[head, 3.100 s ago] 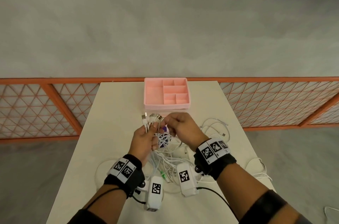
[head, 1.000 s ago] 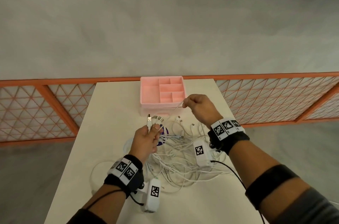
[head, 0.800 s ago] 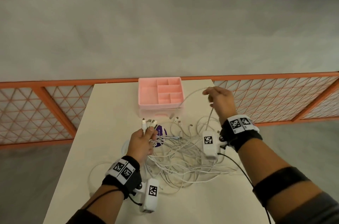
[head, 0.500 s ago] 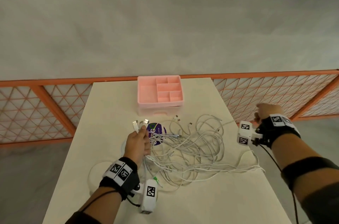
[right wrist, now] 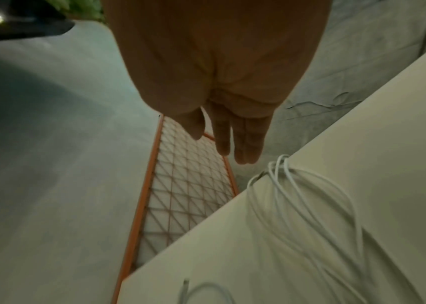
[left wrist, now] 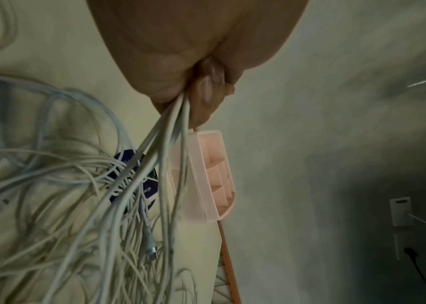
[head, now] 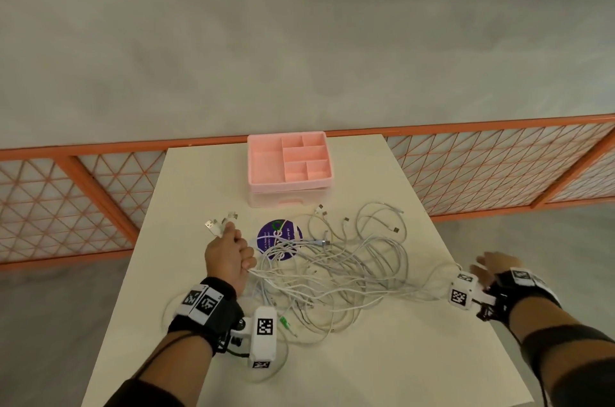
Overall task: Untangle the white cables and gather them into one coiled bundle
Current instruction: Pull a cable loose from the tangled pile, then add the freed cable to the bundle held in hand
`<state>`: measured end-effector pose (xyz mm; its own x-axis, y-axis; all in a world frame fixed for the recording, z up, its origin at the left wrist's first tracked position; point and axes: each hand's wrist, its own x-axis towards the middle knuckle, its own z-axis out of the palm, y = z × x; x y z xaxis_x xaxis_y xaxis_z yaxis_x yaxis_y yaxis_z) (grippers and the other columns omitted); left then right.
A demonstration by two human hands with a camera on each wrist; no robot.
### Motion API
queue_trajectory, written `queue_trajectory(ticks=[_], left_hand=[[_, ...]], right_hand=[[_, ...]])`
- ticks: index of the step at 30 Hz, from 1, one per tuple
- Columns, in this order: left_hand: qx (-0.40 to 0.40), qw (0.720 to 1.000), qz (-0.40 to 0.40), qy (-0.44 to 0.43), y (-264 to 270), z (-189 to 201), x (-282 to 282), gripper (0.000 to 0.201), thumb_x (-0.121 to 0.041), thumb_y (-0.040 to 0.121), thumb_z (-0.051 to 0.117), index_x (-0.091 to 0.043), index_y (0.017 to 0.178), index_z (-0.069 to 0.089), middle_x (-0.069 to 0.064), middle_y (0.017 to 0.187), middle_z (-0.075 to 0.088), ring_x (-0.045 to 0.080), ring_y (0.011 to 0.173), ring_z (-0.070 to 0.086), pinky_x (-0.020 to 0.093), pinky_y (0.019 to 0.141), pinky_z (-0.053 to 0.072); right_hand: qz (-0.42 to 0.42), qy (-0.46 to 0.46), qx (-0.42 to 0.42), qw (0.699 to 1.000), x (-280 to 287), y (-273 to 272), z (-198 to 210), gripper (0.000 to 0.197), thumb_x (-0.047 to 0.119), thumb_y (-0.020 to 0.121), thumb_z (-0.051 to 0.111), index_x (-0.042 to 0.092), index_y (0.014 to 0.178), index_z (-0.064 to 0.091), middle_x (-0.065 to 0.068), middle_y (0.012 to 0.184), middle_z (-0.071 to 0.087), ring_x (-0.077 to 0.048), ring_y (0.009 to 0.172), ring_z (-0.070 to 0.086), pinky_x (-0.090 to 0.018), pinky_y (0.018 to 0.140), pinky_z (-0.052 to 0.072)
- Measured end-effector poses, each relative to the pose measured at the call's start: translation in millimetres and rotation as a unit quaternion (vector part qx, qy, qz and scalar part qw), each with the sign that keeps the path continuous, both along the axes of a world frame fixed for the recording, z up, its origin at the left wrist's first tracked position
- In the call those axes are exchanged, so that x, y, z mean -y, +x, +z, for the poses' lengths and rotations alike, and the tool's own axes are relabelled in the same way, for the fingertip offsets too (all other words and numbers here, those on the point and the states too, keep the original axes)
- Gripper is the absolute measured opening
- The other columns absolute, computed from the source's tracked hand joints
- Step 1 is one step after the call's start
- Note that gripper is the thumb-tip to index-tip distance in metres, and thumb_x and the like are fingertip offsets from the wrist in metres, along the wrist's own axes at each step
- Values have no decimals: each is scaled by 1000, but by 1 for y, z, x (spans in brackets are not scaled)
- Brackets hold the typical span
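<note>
Table (head: 382, 356), pale top, carries everything. At its far edge a pink organizer tray (head: 289, 157), compartments bare. Between tray and person: the white cables (head: 332, 276), a loose sprawl across the middle of the table, loops crossing, free plug ends fanned out near the tray, some strands reaching the right edge. A purple round sticker (head: 279, 236) lies under the left part of the pile.

Left hand (head: 229, 260): fist closed around several cable ends, USB plugs sticking out above the knuckles; wrist view shows the strands running from the fist down into the tangle.

Right hand (head: 492, 268): off the table's right edge, fingers straight and spread, gripping nothing. A few loops hang just beside it at the edge; contact looks absent, though blur makes that uncertain.

Step, as judged: drawing single strands clear. Keep the left fist as anchor; take one strand near the fist, run along it outward, lift rather than yank, so crossings don't tighten.
</note>
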<state>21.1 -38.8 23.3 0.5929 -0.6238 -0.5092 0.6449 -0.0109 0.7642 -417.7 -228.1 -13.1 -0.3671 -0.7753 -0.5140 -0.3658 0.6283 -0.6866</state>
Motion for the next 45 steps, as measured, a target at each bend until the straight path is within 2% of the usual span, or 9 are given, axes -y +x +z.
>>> queue_trajectory(ticks=[6,11,14,18,23,29,33,40,45], left_hand=[[-29,997,-49,-47,-23,22,13,37,-32,105,45,-15,72,45,-6,51,30,6,37,24,19,33,23],[-49,993,-60,-94,-37,46,22,37,-31,105,45,-13,72,46,-6,49,30,6,36,25,19,35,25],[-48,991,-56,-110,-33,56,23,37,-30,105,44,-13,73,46,-5,50,29,7,37,24,19,34,25],[-77,991,-9,-107,-1,62,20,39,-31,107,40,-15,71,44,-6,50,28,7,36,22,19,32,21],[-115,988,56,-92,34,57,12,43,-31,107,35,-17,68,40,-7,45,26,7,33,20,18,32,16],[-149,984,70,-71,42,32,11,43,-31,107,34,-17,67,38,-7,43,25,8,31,19,16,32,15],[-115,992,36,-37,20,19,12,41,-30,107,36,-16,69,40,-7,46,25,7,32,19,17,31,15],[-8,979,-201,6,-24,-3,-3,36,-36,103,47,-16,73,46,-4,55,28,8,39,21,15,35,19],[32,967,-249,48,-41,-15,-11,37,-39,102,48,-17,73,47,-3,57,28,9,41,20,14,39,17]], right_hand=[[166,-133,161,964,-33,129,54,27,21,98,57,2,117,62,-17,102,69,-26,82,64,-30,67,47],[569,-178,86,799,-106,237,79,51,60,75,73,38,119,60,17,115,65,1,104,61,-22,93,47],[670,-213,-4,711,-132,272,64,22,45,90,64,26,99,59,8,86,63,-12,78,60,-30,74,47],[616,-124,-119,769,-109,237,11,41,52,98,44,27,65,49,3,71,59,-23,74,62,-30,68,43],[563,-31,-306,767,-76,143,-27,41,53,97,42,19,98,65,-6,102,69,-27,96,65,-30,77,46],[485,-9,-376,789,-47,68,-15,29,44,99,44,24,89,62,2,89,66,-21,85,64,-28,72,45],[437,-39,-440,784,-30,41,6,42,54,98,38,24,88,66,4,82,67,-20,78,65,-31,78,52],[231,-130,-337,903,-1,18,1,51,57,95,47,14,71,61,-16,81,68,-32,76,60,-42,79,53],[370,64,-409,832,-19,21,-41,30,33,97,53,14,116,66,-7,121,66,-25,111,62,-32,95,49]])
